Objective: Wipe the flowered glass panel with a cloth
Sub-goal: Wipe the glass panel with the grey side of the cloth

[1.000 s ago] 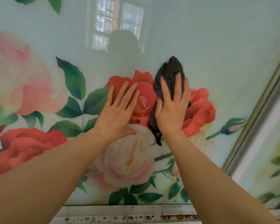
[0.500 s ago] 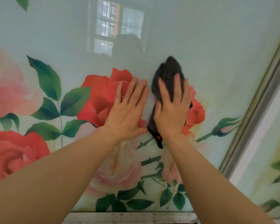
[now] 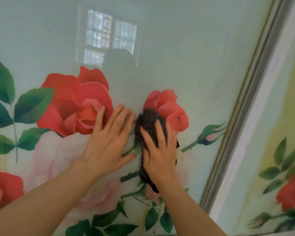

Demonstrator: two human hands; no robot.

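The flowered glass panel (image 3: pixel 186 53) fills the view, pale green with printed red and pink roses and green leaves. A dark brown cloth (image 3: pixel 147 120) is bunched against the glass just left of the smaller red rose. My right hand (image 3: pixel 160 150) presses flat on the cloth, fingers spread over it, and its lower end hangs below my wrist. My left hand (image 3: pixel 109 142) lies flat on the bare glass right beside it, fingers apart, holding nothing, next to the large red rose.
A grey metal frame strip (image 3: pixel 242 106) runs diagonally down the right side of the panel. Beyond it is a second flowered panel (image 3: pixel 279 167). A window and a person's dark outline are reflected in the upper glass (image 3: pixel 109 34).
The right hand and the cloth have slid down off the smaller red rose, which now shows above them. My left hand has kept close beside. The view has shifted right along the panel.
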